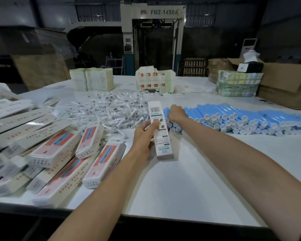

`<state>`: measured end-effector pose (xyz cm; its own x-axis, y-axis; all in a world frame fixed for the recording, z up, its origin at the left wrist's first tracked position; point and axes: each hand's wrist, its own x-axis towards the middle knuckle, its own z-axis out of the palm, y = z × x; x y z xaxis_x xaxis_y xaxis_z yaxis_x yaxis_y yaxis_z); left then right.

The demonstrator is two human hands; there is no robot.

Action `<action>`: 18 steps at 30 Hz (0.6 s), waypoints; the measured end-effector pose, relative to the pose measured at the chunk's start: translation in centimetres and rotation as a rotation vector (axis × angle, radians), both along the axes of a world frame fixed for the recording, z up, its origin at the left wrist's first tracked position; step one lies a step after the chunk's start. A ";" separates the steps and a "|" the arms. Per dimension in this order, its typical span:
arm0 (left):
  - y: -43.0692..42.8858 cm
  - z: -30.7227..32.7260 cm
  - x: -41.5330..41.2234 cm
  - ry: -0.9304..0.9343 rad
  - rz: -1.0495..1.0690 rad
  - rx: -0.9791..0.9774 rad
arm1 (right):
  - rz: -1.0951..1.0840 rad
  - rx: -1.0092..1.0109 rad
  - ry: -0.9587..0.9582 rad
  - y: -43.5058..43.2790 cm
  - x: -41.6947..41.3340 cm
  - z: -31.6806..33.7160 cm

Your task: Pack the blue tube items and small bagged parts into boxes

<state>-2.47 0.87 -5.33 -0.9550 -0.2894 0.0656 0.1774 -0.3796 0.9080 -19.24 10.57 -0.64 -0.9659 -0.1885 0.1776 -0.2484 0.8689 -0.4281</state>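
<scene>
On the counter (189, 180), centre, my left grip (146, 134) grasps a box (161, 136), far end raised. My right grip (176, 113) curls round a tube (166, 111) at the pile's (241, 117) left end. Advise lifting one only, then feeding it in squarely. Bags (111, 108) lie far left.

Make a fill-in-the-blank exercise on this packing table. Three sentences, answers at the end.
1. The left hand holds a barcoded box whose main colour is ____.
2. The right hand closes on the tubes, whose bodies are ____.
3. The small bagged parts lie heaped on the table, to the ____ of the tubes.

Missing words: white; blue; left.
</scene>
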 end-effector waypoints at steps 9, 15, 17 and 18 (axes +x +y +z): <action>0.0 0.0 0.5 0.042 -0.109 -0.074 | 0.012 0.055 -0.026 -0.3 0.0 1.9; 0.0 0.2 0.5 0.048 -0.151 -0.085 | -0.050 -0.480 -0.150 2.6 0.2 1.6; 0.0 0.1 0.3 0.050 -0.171 -0.098 | -0.009 -0.729 -0.200 4.5 1.0 2.3; 0.1 0.1 0.2 0.053 -0.183 -0.105 | -0.001 -0.873 -0.206 5.6 1.5 2.9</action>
